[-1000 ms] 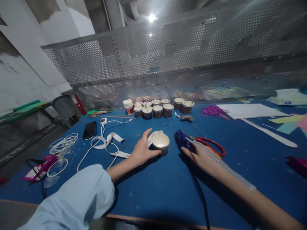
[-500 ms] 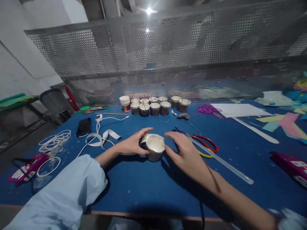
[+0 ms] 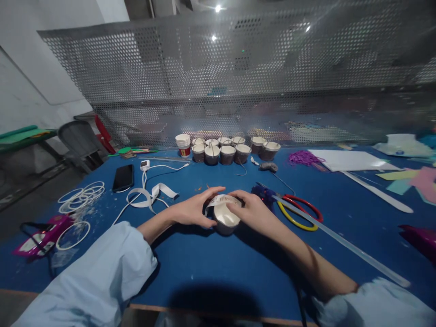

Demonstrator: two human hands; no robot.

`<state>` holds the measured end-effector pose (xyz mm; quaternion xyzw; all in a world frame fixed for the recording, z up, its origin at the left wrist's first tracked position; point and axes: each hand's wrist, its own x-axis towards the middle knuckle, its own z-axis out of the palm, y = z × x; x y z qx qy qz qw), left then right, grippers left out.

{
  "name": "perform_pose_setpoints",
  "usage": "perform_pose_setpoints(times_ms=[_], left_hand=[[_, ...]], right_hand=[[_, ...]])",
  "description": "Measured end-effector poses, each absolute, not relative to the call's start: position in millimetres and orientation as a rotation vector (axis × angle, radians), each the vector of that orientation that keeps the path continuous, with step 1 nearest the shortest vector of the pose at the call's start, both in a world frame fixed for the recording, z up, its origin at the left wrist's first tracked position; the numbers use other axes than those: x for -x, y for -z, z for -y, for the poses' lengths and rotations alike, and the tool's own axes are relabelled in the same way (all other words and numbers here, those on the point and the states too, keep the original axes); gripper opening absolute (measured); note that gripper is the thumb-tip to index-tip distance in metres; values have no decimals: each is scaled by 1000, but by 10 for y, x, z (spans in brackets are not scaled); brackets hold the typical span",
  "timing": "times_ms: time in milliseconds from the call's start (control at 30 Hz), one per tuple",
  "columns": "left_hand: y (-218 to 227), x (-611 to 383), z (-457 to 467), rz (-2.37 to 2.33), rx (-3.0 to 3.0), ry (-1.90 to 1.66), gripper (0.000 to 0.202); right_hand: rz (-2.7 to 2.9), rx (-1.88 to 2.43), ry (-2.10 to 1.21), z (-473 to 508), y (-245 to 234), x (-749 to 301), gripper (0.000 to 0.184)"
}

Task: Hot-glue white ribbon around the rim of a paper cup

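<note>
A small paper cup [image 3: 227, 216] with a dark grey outside and a pale inside stands upright on the blue table. A white ribbon strip printed with dark letters [image 3: 223, 199] curves along its far rim. My left hand [image 3: 195, 210] grips the cup's left side, thumb in front and fingers behind, close to the strip's left end. From the right, my right hand [image 3: 255, 211] pinches the strip at the rim, its thumb over the cup's opening. Just beyond my right hand lie a dark blue glue gun [image 3: 265, 194] with a long translucent glue stick [image 3: 344, 243] and red-and-yellow loop handles [image 3: 301, 213].
Several grey-sided cups [image 3: 227, 155] and a cup stack [image 3: 183, 145] line the back, before a perforated metal screen [image 3: 218, 72]. Leftward lie loose white ribbon [image 3: 162, 190], a phone [image 3: 123, 178] and a cable [image 3: 166, 168]. Purple yarn [image 3: 303, 158] and white sheets [image 3: 350, 160] lie right.
My right hand has moved in from beside the cup, and its fingers now close on the printed strip at the rim. My left hand stays at the cup. The view has shifted slightly.
</note>
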<state>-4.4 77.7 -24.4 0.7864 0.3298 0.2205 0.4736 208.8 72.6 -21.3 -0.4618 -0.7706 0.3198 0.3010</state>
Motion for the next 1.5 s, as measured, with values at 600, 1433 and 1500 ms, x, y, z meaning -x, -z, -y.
perform_pose_setpoints(times_ms=[600,1433,1500], left_hand=[[249,-107,-878,-959,-1687,-822,35],[230,-229,-758,-1148,-1921,-898,43],[221,-238,-744,-1172,-1942,-892,44]], right_hand=[[2074,1250,-771,-729,225,-2088,22],[2150,1297,-680,-787,226,-2033,13],[2159,1286,-695,-782,210,-2036,17]])
